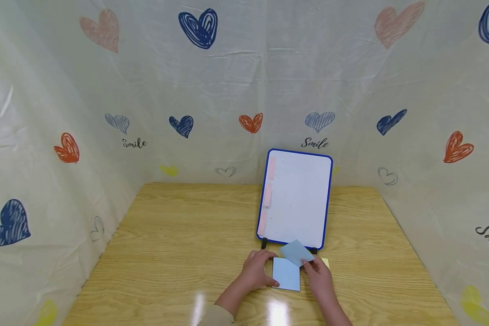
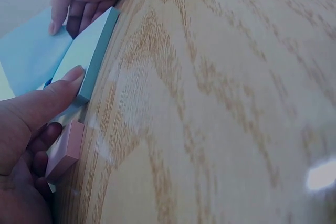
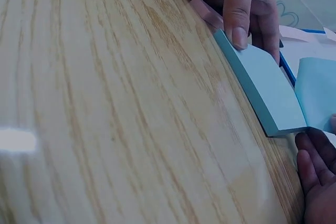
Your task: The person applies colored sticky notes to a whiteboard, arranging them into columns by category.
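While the left hand (image 1: 256, 272) holds the blue pad (image 1: 286, 275) on the wood-grain table (image 1: 167, 253), thumb on its near corner, the right hand (image 1: 320, 277) pinches 1 blue sheet (image 1: 295, 251) at the pad's far edge — presumably light, flexible, easily creased, best taken by a corner. The pad looks firmer. The table is glossy; a whiteboard (image 1: 298, 199) stands beyond, before a heart-printed backdrop (image 1: 228, 81).

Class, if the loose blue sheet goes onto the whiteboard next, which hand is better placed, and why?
Probably the right hand: it pinches the loose blue sheet, which in the head view overlaps the lower edge of the whiteboard. The left hand holds the blue pad.
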### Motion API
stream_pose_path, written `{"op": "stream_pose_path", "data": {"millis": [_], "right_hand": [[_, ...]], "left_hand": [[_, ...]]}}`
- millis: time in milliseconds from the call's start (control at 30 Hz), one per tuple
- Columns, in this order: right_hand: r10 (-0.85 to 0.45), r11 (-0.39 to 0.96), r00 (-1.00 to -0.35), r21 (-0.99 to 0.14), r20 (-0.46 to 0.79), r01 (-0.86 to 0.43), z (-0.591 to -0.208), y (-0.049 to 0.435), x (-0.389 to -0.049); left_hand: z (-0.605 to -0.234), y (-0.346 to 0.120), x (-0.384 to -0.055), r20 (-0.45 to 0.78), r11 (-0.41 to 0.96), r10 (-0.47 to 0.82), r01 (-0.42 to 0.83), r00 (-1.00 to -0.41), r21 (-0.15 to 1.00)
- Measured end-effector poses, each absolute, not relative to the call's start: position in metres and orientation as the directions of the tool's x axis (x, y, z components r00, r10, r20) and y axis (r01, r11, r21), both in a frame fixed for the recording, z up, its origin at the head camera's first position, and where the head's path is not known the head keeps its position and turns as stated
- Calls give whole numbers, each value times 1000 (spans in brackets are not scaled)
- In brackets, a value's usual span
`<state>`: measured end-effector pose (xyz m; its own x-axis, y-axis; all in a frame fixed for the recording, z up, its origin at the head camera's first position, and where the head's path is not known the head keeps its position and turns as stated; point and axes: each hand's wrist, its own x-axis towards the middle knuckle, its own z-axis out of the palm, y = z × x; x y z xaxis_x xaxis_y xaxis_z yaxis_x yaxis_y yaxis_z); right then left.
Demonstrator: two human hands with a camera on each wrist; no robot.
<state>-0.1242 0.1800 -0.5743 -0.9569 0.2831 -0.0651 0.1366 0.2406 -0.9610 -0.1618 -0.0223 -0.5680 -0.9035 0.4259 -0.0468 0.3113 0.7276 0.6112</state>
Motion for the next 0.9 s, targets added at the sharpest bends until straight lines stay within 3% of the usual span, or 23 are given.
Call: {"op": "stream_pose_path", "data": {"millis": [500,900], "right_hand": [[322,19,-932,-983,-166,182,-559,179,-123],[265,-64,-964,-998,-16,-1,-547,184,-121]], "left_hand": [[-566,-24,-161,-26,718,429,323,-903,617],[-560,-24,-161,-68,719,444,311,-893,621]]}}
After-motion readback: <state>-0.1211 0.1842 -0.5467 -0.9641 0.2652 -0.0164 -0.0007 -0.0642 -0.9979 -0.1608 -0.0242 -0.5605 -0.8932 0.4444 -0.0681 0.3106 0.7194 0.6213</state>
